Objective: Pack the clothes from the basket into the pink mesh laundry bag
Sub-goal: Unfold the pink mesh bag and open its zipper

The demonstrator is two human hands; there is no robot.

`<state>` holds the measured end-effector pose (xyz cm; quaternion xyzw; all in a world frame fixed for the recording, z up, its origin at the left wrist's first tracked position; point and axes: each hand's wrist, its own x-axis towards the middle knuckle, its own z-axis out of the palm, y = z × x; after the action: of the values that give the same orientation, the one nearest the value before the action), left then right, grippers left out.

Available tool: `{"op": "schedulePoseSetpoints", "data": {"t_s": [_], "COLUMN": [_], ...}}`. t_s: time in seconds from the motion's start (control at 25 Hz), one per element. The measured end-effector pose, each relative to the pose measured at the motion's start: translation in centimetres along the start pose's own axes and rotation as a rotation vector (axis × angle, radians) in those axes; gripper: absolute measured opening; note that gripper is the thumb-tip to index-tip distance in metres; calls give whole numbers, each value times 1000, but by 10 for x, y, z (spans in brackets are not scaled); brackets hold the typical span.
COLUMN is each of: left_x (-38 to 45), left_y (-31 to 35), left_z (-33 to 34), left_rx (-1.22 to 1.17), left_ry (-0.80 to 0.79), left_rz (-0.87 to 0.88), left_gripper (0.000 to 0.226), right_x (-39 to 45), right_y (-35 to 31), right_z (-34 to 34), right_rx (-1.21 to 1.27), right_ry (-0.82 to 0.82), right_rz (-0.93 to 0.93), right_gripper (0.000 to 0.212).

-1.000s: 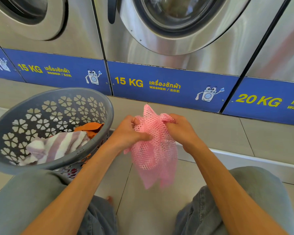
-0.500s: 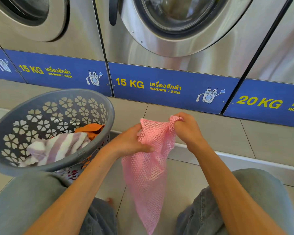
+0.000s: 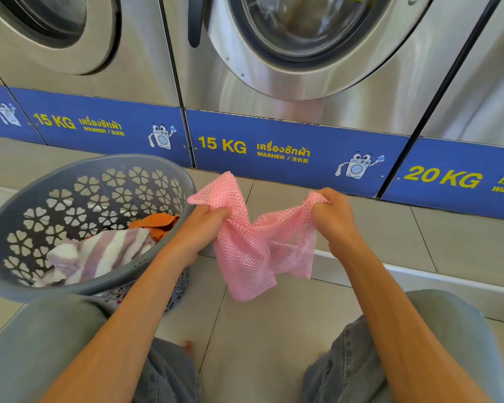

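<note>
**Bag spread between both hands; opening not yet located**

Background: a row of stainless front-loading washing machines [image 3: 288,53] fills the upper frame, with blue capacity labels below the doors. The floor is pale tile [image 3: 259,344].

Change: one second ago the pink mesh laundry bag [image 3: 256,245] was bunched between hands held close together. The hands have since moved apart, and the bag now hangs stretched between them at centre frame, sagging in the middle, clear of the floor. The left hand [image 3: 200,228] grips one upper portion with fingers curled round the mesh; a corner sticks up above it. The right hand [image 3: 333,219] pinches the opposite upper edge in closed fingers.

Assessment: this appears to be preparation, spreading the bag to find its mouth. No garment is packed yet. The striped cloth [image 3: 99,254] and orange garment [image 3: 157,223] lie in the grey basket [image 3: 26,286] at centre left.

Limits of view: the bag's opening and any closure cannot be made out. Deeper basket contents are hidden.
</note>
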<state>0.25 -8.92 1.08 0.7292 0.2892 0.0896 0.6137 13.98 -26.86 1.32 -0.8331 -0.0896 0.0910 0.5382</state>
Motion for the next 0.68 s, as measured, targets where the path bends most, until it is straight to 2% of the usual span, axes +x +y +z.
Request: {"op": "schedulePoseSetpoints", "data": {"t_s": [0.16, 0.28, 0.36, 0.44, 0.48, 0.56, 0.68], "left_x": [2, 3, 4, 3, 2, 3, 6], "left_y": [0, -1, -3, -3, -3, -3, -6], "left_z": [3, 5, 8, 11, 12, 12, 5], "left_rx": [-56, -84, -74, -82, -96, -82, 23], "left_ry": [7, 0, 8, 7, -2, 8, 66], "left_rz": [4, -8, -29, -42, -42, -16, 43], "left_gripper": [25, 28, 27, 26, 25, 24, 20], "right_x": [-5, -16, -28, -37, -40, -41, -32], "right_y": [7, 8, 4, 3, 3, 4, 5], "right_z": [6, 11, 21, 34, 40, 46, 40], "right_rx": [-213, -404, -353, -256, -227, -260, -365], "right_ry": [-200, -344, -506, -655, -675, -598, -354], "right_rz": [-22, -34, -46, -56, -63, -104, -207], "right_gripper": [18, 46, 58, 50, 41, 22, 20]}}
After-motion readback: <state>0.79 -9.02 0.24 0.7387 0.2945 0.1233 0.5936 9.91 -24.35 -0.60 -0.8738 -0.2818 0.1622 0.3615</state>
